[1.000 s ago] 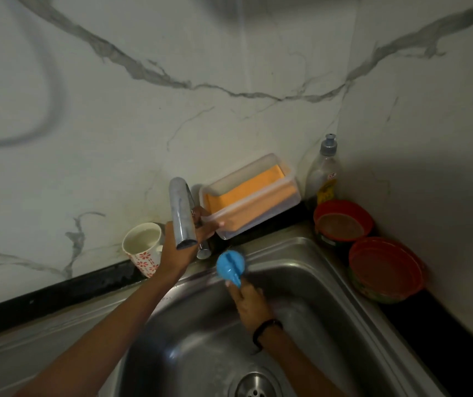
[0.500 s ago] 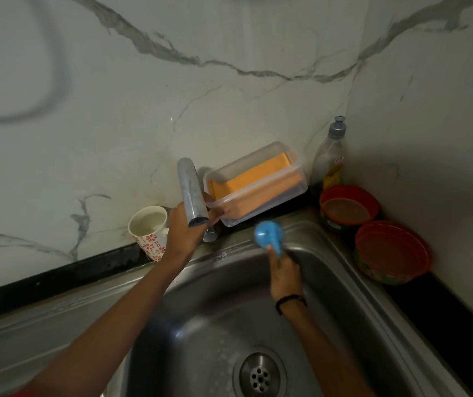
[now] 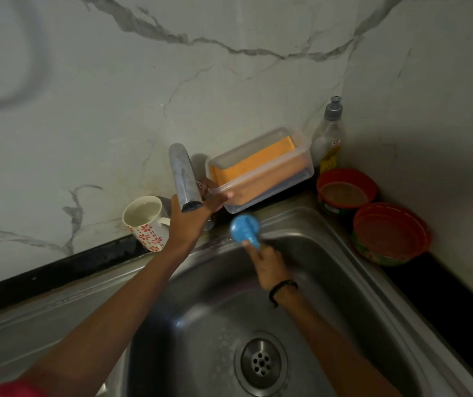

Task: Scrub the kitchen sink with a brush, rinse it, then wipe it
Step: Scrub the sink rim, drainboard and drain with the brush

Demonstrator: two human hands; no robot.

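Sink (image 3: 344, 282) scrubbing is under way, we judge: right hand (image 3: 269, 265) clamps the blue brush (image 3: 245, 230), left hand (image 3: 192, 216) grips the tap (image 3: 185, 179) (rinsing, wiping remain).

A dark worktop (image 3: 444, 285) runs along the marble wall and holds a steel sink (image 3: 352, 270). On it stand a floral mug (image 3: 146, 222) left of the tap, a clear plastic box (image 3: 261, 170) with an orange sponge behind the basin, a dish-soap bottle (image 3: 328, 138) in the corner, and two red-lidded tubs (image 3: 389, 233) at right.
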